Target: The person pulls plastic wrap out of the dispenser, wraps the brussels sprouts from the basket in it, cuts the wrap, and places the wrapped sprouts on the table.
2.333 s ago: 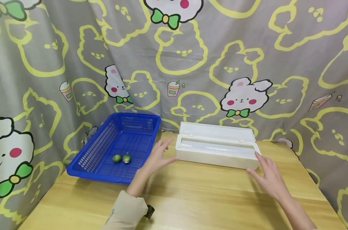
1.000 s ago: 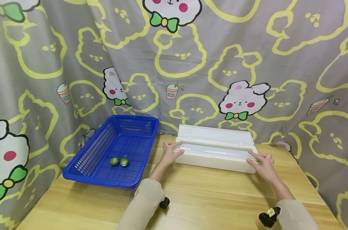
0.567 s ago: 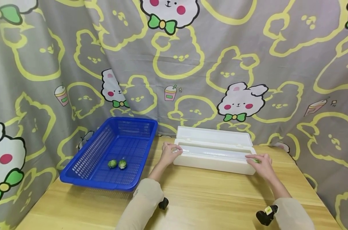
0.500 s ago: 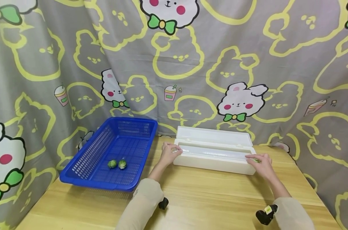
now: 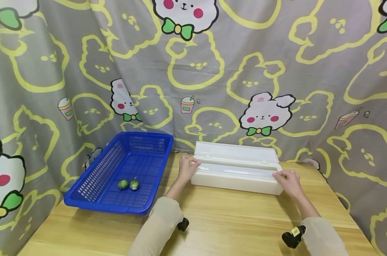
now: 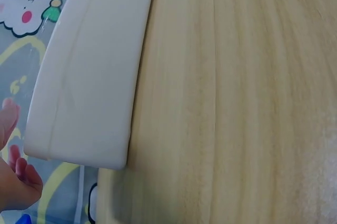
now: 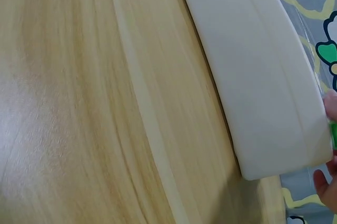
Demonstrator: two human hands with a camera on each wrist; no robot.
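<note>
A long white plastic-wrap dispenser box (image 5: 235, 184) lies on the table in the head view, its lid (image 5: 236, 151) tipped back. Shiny clear plastic wrap (image 5: 235, 170) stretches along its open top. At the left end my left hand (image 5: 187, 170) pinches the wrap between thumb and fingers. My right hand (image 5: 289, 182) pinches it at the right end. Both wrist views show the box's front wall (image 6: 97, 76) large, with only part of the left hand (image 6: 21, 184) and right hand (image 7: 329, 182) at the edge. The wrap itself is hidden there.
Left of the box stands a blue plastic basket (image 5: 119, 207) with two small green Brussels sprouts (image 5: 128, 184) in it. A patterned curtain (image 5: 199, 81) hangs right behind the wooden table (image 5: 231, 220).
Both hands, spread and apart from the wrap at first, have come to the box's two ends, and their fingers have closed on the wrap. The head view has shifted slightly.
</note>
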